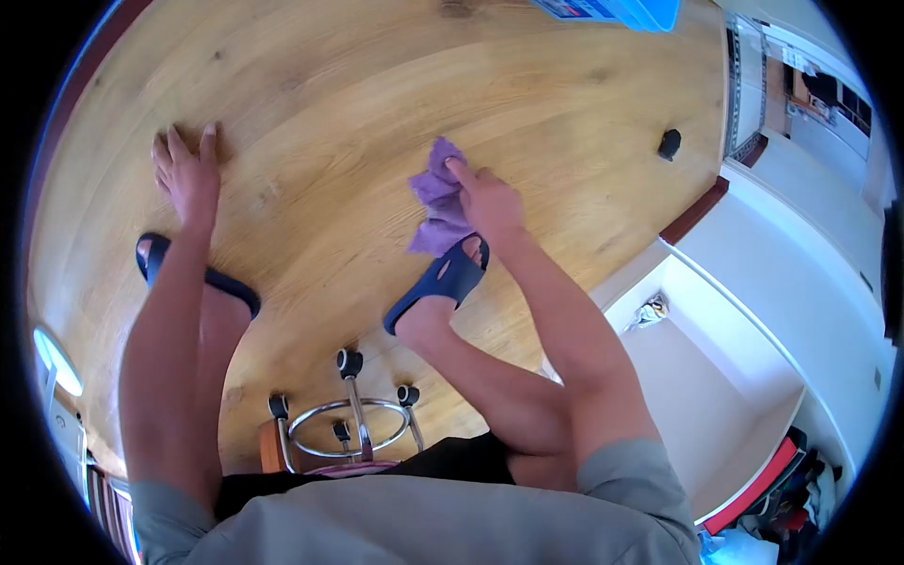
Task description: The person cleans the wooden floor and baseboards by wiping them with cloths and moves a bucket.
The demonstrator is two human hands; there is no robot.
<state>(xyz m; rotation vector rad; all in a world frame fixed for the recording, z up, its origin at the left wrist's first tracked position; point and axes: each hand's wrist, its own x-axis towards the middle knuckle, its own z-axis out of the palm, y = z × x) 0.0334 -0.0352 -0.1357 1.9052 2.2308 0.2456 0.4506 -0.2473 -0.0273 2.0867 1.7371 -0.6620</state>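
My right hand (490, 200) is closed on a purple cloth (438, 202), with the index finger stretched along its upper part. The cloth hangs in loose folds over the wood floor (320, 160), and its lower edge overlaps the toe of a dark blue slipper (438, 282) on my right foot. On the left side, my left hand (191, 179) holds nothing; its fingers are apart and point toward the floor. Just below that hand is the other dark blue slipper (226, 285), partly hidden behind my left forearm.
A wheeled stool (353, 414) with a chrome ring stands behind my feet. To the right is an open white drawer (697, 395) with a small crumpled item inside. A small black object (669, 144) lies on the floor, and a blue container (650, 11) sits at the far edge.
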